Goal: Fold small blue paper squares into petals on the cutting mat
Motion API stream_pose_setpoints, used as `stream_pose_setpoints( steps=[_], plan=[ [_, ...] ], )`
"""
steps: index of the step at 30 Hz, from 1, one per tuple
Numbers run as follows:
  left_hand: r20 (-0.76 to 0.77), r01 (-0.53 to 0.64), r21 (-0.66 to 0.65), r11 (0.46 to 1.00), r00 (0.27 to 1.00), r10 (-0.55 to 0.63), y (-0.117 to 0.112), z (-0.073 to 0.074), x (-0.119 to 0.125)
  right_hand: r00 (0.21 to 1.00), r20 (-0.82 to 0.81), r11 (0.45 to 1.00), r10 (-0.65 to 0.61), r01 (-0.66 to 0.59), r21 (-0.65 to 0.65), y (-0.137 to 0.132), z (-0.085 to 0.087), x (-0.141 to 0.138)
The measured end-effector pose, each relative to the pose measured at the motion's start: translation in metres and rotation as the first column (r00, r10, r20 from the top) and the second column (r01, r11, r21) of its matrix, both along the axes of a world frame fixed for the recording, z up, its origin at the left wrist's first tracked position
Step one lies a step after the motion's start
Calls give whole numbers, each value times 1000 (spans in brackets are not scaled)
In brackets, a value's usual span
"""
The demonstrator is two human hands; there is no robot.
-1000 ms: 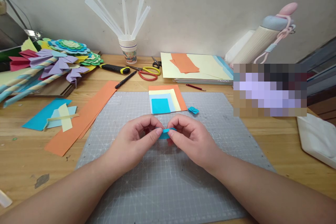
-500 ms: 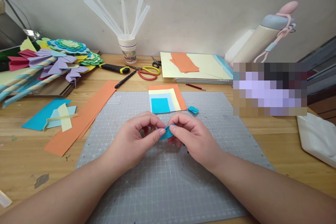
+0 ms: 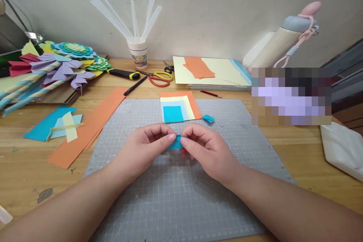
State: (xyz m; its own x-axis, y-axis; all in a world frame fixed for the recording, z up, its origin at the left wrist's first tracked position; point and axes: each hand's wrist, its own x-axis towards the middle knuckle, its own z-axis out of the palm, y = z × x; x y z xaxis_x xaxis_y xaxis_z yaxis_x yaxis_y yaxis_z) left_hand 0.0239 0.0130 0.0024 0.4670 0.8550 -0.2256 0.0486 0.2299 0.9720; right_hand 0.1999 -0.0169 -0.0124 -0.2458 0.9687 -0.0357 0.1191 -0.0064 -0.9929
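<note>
A small piece of blue paper (image 3: 176, 143) is held between my two hands above the grey cutting mat (image 3: 170, 204). My left hand (image 3: 147, 145) pinches its left side, thumb on top. On the right side, my right hand (image 3: 208, 151) grips it between thumb and fingers. Parts of the paper are hidden by the fingertips. Just beyond the hands lie stacked paper squares in orange (image 3: 195, 104), yellow, light blue and bright blue (image 3: 173, 114). A small folded blue paper piece (image 3: 208, 118) rests to the right of that stack.
Orange strips (image 3: 87, 132) and paper scraps (image 3: 68, 126) lie left. Paper flowers (image 3: 56, 60) are at the back left. A cup of white straws (image 3: 138, 55), a utility knife (image 3: 124, 74), scissors (image 3: 160, 78), a pencil (image 3: 210, 93) and paper sheets (image 3: 227, 70) line the back. A bottle (image 3: 283, 41) leans right.
The blue paper has shifted slightly left and turned more level between my fingers. Both hands keep their pinch, and the other objects look the same.
</note>
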Motion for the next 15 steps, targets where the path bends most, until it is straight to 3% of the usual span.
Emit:
stream_pose_setpoints(
  steps=[15],
  plan=[
    [-57,1,6,1000,998,0,1,-5,-4,1000,30,1000,4,-4,-3,1,1,0]
  ],
)
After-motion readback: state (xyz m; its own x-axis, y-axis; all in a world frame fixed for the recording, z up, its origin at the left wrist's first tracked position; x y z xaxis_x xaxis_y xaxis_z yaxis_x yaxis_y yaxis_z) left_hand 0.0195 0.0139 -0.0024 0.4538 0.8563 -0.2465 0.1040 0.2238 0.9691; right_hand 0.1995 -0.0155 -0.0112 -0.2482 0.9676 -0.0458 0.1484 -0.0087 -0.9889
